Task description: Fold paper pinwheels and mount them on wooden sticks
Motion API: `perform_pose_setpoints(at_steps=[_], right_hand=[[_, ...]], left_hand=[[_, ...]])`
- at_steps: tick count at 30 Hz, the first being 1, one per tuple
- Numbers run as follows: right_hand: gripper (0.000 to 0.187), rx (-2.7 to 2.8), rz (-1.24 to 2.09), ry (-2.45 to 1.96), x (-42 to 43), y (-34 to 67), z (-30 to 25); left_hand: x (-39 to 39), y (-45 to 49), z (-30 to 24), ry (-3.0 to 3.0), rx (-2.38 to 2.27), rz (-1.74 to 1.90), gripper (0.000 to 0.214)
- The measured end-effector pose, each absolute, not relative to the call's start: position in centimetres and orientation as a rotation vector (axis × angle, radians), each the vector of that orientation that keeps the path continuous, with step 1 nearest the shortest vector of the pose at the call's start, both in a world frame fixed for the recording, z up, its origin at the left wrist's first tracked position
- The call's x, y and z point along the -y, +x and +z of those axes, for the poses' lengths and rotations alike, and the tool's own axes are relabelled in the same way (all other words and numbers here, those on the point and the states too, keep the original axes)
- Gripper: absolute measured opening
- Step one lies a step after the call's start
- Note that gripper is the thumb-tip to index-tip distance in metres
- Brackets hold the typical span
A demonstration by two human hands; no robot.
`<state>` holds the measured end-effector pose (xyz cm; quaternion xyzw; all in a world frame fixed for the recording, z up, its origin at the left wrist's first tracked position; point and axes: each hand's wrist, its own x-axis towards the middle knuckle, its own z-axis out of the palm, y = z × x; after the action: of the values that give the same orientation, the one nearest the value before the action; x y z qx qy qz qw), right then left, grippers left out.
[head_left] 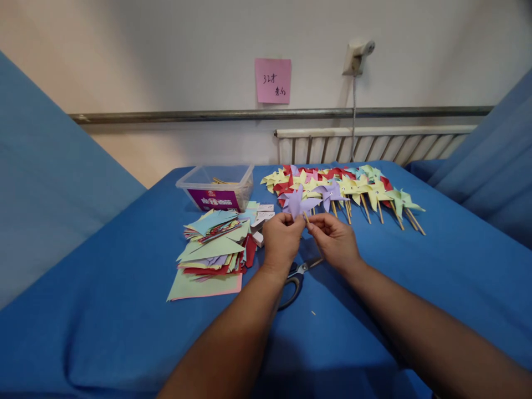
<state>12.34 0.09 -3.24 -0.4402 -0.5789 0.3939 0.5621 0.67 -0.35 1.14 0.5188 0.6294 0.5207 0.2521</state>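
Note:
Between the fingers of my left hand (pixel 283 238) is a purple paper pinwheel (pixel 296 203), its blades pointing up and away from me. My right hand (pixel 336 239) pinches a short thin wooden stick (pixel 306 218) right beside the pinwheel's lower edge. Fingers hide whether stick and paper are joined. Beneath my hands, a pair of scissors (pixel 296 280) with dark handles lies on the blue cloth, partly covered by my left wrist. Finished-looking paper pinwheels (pixel 376 192) on sticks lie in rows just beyond my hands.
A stack of coloured paper pieces (pixel 214 249) lies to the left. Behind it stands a clear plastic box (pixel 239 191) with sticks inside. Small white boxes (pixel 261 216) sit beside the stack. A blue cloth (pixel 124 310) covers the table; a radiator (pixel 374 141) is behind.

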Motion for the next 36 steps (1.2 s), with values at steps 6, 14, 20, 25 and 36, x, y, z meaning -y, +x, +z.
perform_pose_setpoints(at_steps=[6, 14, 20, 25, 36], right_hand=[[0.018, 1.336, 0.931, -1.049, 0.1, 12.3, -2.8], [0.025, 1.223, 1.061, -1.019, 0.2, 12.0, -2.1], [0.029, 1.221, 1.102, -1.025, 0.0, 12.1, -2.0], [0.026, 1.221, 1.081, -1.016, 0.1, 12.1, -2.1], [0.022, 1.283, 0.984, -1.059, 0.4, 12.1, -2.2]], left_hand=[[0.4, 0.7, 1.2, 1.422, -1.696, 1.42, 0.03], [0.3, 0.6, 0.8, 1.466, -1.75, 1.416, 0.029], [0.3, 0.6, 0.8, 1.53, -1.792, 1.408, 0.029], [0.5, 0.7, 1.1, 1.55, -1.818, 1.398, 0.029], [0.5, 0.7, 0.8, 1.553, -1.824, 1.392, 0.026]])
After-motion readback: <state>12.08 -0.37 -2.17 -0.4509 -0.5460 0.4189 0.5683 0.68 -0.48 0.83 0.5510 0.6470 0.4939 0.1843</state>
